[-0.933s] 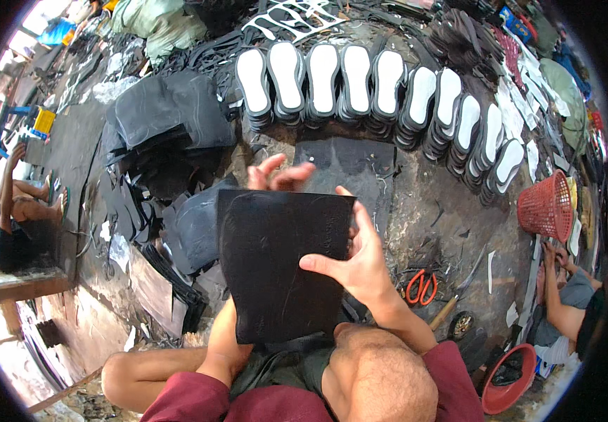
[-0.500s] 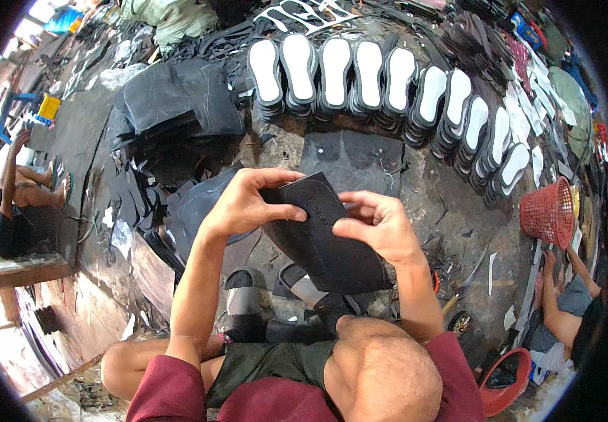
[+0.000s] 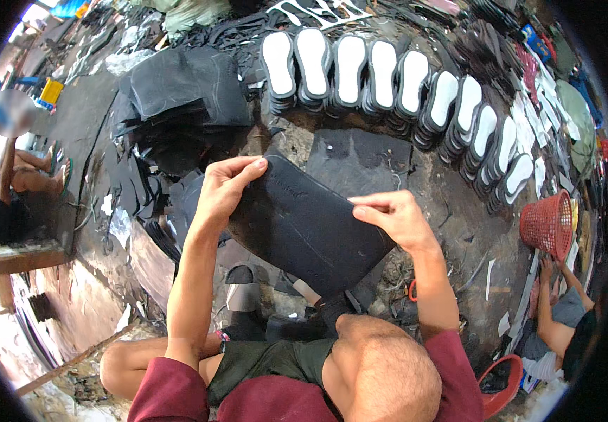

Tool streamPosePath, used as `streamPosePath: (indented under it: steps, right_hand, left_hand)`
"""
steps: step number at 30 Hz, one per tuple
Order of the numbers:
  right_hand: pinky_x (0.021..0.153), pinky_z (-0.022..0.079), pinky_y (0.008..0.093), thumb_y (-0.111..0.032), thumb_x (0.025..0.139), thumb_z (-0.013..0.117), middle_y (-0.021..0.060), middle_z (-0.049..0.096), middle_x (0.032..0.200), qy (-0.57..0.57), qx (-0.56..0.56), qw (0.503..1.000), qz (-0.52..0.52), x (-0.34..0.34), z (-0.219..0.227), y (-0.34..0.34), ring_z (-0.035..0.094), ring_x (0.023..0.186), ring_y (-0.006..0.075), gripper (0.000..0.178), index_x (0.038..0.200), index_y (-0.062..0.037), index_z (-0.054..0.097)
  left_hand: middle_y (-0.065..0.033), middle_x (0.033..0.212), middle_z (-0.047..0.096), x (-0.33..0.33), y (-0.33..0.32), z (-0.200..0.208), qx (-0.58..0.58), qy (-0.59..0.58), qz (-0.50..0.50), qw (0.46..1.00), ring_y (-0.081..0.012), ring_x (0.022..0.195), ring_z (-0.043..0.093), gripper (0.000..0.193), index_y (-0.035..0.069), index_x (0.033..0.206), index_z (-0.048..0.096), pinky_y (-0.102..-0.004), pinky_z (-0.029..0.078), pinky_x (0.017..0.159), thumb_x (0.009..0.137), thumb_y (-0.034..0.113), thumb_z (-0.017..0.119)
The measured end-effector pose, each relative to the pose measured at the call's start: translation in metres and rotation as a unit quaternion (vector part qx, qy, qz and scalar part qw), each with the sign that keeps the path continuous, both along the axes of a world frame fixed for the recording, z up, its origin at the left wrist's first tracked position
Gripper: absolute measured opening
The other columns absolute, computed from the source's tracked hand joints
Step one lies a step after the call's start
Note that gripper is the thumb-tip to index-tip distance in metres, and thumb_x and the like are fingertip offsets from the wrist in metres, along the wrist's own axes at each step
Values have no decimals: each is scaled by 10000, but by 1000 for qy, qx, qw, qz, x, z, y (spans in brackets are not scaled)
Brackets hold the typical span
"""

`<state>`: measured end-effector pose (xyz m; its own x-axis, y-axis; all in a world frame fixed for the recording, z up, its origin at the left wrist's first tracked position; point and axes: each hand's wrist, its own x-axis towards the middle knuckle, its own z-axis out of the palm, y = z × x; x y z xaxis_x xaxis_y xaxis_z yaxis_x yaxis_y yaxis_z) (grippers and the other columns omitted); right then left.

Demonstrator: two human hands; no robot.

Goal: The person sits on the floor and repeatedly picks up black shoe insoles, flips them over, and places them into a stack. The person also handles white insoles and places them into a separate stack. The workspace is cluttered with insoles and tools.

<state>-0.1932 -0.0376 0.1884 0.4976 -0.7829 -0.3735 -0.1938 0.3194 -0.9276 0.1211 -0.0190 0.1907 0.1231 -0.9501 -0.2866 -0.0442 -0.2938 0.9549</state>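
Note:
A black rubber-like sheet (image 3: 302, 228), roughly rectangular and slightly curved, is held above my lap with its broad face turned up. My left hand (image 3: 226, 190) pinches its upper left corner between thumb and fingers. At the upper right edge, my right hand (image 3: 397, 216) grips the sheet with thumb and fingertips. Below it, my sandalled feet rest on the floor, partly hidden by the sheet. Another dark flat sheet (image 3: 360, 158) lies on the ground just beyond.
An arc of sole stacks with white tops (image 3: 349, 70) stands beyond my hands. A pile of black sheets (image 3: 184, 88) is at far left. On the right are a red basket (image 3: 546, 225), a red tub (image 3: 504, 394) and a seated person (image 3: 560, 316); other people sit at left.
The sheet has been unfolded and spread wider between my hands. My left hand has moved to its upper left corner, and my right hand has shifted slightly right along the edge.

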Motion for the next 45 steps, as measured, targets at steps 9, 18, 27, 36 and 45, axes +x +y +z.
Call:
streamPosePath:
  steps: [9,18,27,36,45]
  right_hand:
    - [931,523,280,-64,951,664,185,718,1196,-105,-47,987,-115,-11,-19,-5,685,1094,203,392,1324,48,623]
    - [753,561,281,-138,989,654,125,740,1105,-56,-45,942,-328,38,-69,20,717,893,175,320,1286,-18,644]
    - [796,565,271,-92,975,662,116,755,1054,2,-106,991,-84,113,-104,57,715,933,145,269,1228,-1,685]
    - [759,567,324,-294,830,831,110,746,1001,-63,-273,959,30,226,-88,50,711,858,228,424,1159,-47,726]
    - [722,556,375,-120,885,693,167,746,893,52,-310,945,-96,176,-122,3,721,777,253,169,1010,-17,743]
  left_hand:
    - [-38,984,755,22,28,-28,22,129,133,983,-103,859,674,244,-1,1094,764,-270,534,800,963,198,710]
    - [-120,1159,675,151,7,2,-106,253,432,859,-195,1042,645,424,9,1184,635,-359,508,934,985,382,664]
    - [-131,1039,741,178,140,-245,161,-203,399,880,-202,988,688,384,-7,1124,726,-325,513,925,811,205,797]
    - [-62,1070,722,81,103,-100,-23,267,333,904,-137,954,685,568,50,1398,532,-260,521,783,882,29,769]
    - [-71,1063,741,93,106,-133,-84,49,351,931,-149,957,674,260,-21,1147,722,-281,511,922,893,27,748]
